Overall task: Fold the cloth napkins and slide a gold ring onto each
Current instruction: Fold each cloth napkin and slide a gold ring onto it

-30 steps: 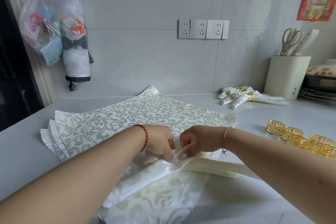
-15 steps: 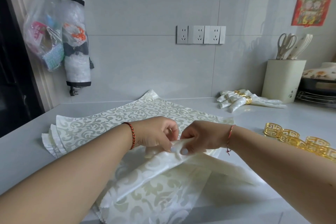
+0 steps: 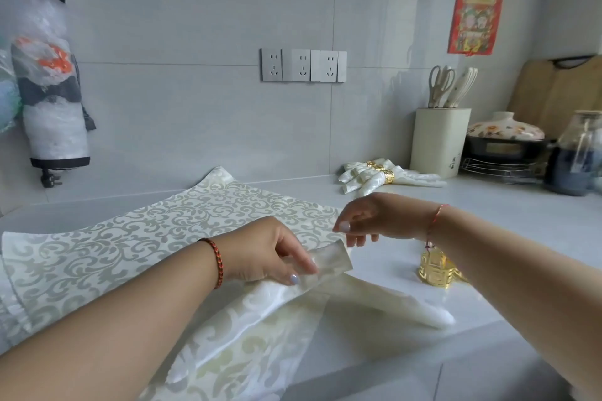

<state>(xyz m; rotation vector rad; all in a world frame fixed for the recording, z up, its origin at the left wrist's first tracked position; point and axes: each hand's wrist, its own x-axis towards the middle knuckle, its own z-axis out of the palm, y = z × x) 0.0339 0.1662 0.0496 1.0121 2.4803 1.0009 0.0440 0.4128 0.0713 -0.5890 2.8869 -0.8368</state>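
My left hand (image 3: 270,251) pinches the gathered middle of a cream patterned napkin (image 3: 260,312), lifting it off the counter; its ends hang down toward the front and right. My right hand (image 3: 368,220) hovers just to the right of it, fingers relaxed and holding nothing. Under and behind lies a stack of flat patterned napkins (image 3: 156,225). Gold rings (image 3: 435,270) sit on the counter below my right wrist, partly hidden by my forearm. Two finished napkins with gold rings (image 3: 384,174) lie near the back wall.
A cream knife holder (image 3: 438,142) with scissors stands at the back right, beside a lidded pot on a wire rack (image 3: 505,143) and a glass jar (image 3: 576,159). A bag holder (image 3: 52,101) hangs on the left wall. The counter's front edge (image 3: 423,365) runs close below.
My right hand has let go of the napkin and moved right and up. My left hand alone now holds the gathered fold. The view has swung to the right.
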